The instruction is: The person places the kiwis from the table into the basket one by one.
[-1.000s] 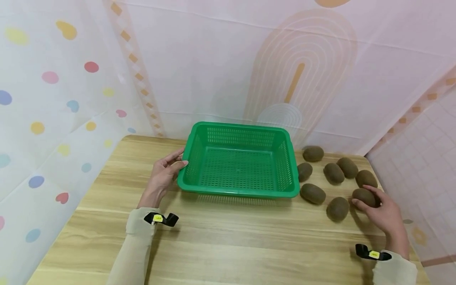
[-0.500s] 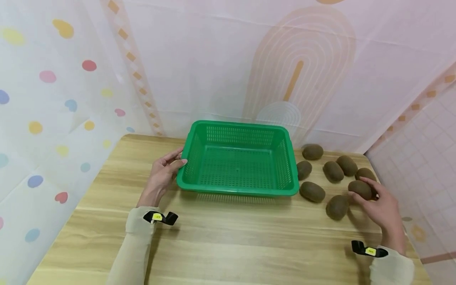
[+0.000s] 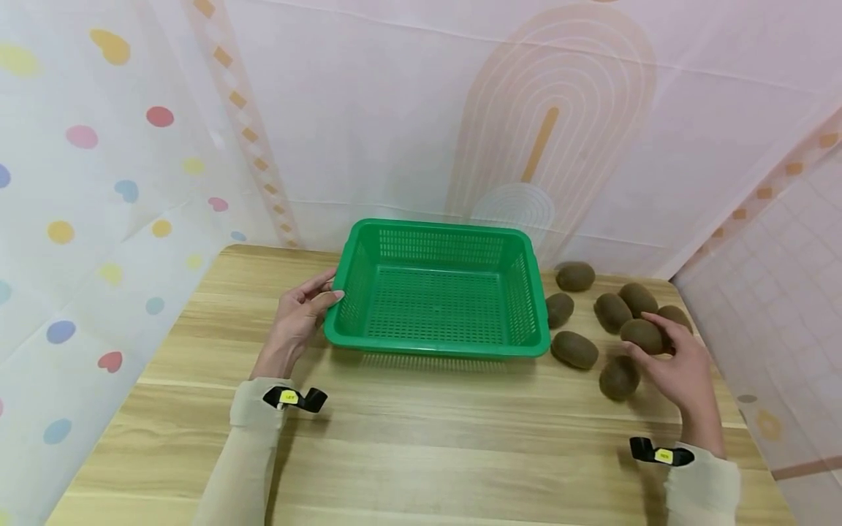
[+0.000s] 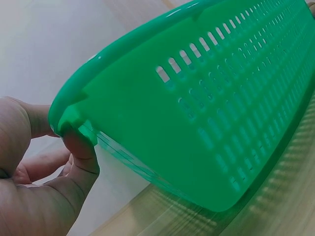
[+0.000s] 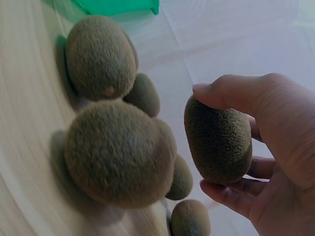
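Observation:
A green plastic basket (image 3: 437, 347) with slotted walls stands at the middle of the table, its inside bare. My left hand (image 3: 299, 315) pinches its left rim between thumb and fingers, as the left wrist view shows of the basket wall (image 4: 147, 108). In my right hand (image 3: 680, 365) is a brown fuzzy kiwi (image 3: 642, 337), gripped between thumb and fingertips. The right wrist view has this kiwi (image 5: 219, 140) raised off the table, apart from the others. Below it on the table lies another kiwi (image 3: 619, 378), close by the thumb.
Several more kiwis lie right of the basket, among them one kiwi (image 3: 575, 350) near its front right corner and one kiwi (image 3: 575, 277) at the back. The wooden table (image 3: 421, 446) ends at a patterned cloth wall (image 3: 368, 131) behind and at both sides.
My right hand has lifted the kiwi and carried it left and slightly toward the back, over the other kiwis. My left hand keeps its hold on the basket rim.

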`<control>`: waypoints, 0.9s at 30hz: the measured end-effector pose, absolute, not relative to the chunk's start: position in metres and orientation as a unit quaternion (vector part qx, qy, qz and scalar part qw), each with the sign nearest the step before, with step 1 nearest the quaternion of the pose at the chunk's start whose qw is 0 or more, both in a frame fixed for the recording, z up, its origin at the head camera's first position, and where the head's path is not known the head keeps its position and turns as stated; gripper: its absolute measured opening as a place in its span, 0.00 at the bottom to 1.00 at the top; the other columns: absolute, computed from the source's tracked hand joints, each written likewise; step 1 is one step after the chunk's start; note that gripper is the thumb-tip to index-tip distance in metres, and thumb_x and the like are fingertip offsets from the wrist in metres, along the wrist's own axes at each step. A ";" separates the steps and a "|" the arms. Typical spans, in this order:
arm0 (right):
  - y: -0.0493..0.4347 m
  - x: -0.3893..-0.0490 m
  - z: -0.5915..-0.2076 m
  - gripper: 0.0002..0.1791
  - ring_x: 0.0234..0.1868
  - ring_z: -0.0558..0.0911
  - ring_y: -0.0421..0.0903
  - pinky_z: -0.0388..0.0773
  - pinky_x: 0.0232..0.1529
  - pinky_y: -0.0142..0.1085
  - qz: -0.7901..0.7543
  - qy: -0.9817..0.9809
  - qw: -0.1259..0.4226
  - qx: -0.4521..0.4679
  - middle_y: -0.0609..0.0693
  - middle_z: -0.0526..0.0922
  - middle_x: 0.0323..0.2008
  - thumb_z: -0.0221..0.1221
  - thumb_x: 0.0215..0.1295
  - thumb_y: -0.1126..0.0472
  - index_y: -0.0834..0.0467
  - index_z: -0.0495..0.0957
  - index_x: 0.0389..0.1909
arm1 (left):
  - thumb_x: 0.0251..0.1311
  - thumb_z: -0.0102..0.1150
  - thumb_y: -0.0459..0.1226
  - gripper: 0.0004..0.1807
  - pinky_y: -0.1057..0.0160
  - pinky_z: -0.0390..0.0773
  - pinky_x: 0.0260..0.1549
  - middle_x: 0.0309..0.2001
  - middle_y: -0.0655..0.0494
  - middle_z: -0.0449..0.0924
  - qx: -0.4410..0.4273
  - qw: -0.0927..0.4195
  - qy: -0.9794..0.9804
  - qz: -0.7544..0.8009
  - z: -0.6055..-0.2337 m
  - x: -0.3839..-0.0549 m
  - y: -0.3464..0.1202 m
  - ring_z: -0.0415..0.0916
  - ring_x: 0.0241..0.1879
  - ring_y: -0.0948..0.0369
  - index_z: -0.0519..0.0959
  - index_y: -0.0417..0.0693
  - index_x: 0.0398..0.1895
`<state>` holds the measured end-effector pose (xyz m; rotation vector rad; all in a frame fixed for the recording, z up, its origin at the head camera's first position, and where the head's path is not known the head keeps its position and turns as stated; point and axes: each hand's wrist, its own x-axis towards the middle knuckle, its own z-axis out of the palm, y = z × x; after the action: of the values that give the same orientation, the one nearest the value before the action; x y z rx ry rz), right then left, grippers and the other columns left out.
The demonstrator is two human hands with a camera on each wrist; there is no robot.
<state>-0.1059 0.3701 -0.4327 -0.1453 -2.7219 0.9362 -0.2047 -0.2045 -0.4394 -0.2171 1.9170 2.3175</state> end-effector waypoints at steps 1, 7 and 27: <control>0.368 -0.106 -0.433 0.35 0.58 0.75 0.63 0.65 0.43 0.28 0.323 -0.936 0.132 -0.049 0.68 0.74 0.64 0.71 0.64 0.52 0.58 0.74 0.69 | 0.66 0.67 0.31 0.33 0.79 0.71 0.21 0.39 0.64 0.80 -0.070 0.063 0.631 0.770 -0.439 -0.205 -0.204 0.69 0.22 0.74 0.70 0.42 0.74; 0.358 -0.107 -0.431 0.33 0.51 0.71 0.34 0.65 0.44 0.24 0.319 -0.935 0.150 -0.037 0.63 0.78 0.60 0.71 0.63 0.53 0.56 0.75 0.69 | 0.65 0.67 0.30 0.35 0.77 0.81 0.28 0.40 0.63 0.81 -0.060 0.062 0.615 0.784 -0.439 -0.205 -0.204 0.77 0.27 0.73 0.68 0.39 0.75; 0.321 -0.113 -0.421 0.33 0.63 0.75 0.53 0.65 0.50 0.20 0.348 -0.925 0.151 -0.001 0.53 0.77 0.65 0.72 0.63 0.51 0.44 0.75 0.70 | 0.66 0.67 0.31 0.33 0.79 0.73 0.22 0.40 0.64 0.81 -0.068 0.058 0.633 0.769 -0.441 -0.204 -0.203 0.73 0.26 0.73 0.70 0.41 0.74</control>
<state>-0.1134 0.3213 -0.4214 -0.0034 -2.6581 0.9984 -0.2042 -0.2034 -0.4409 -0.2064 1.9177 2.3309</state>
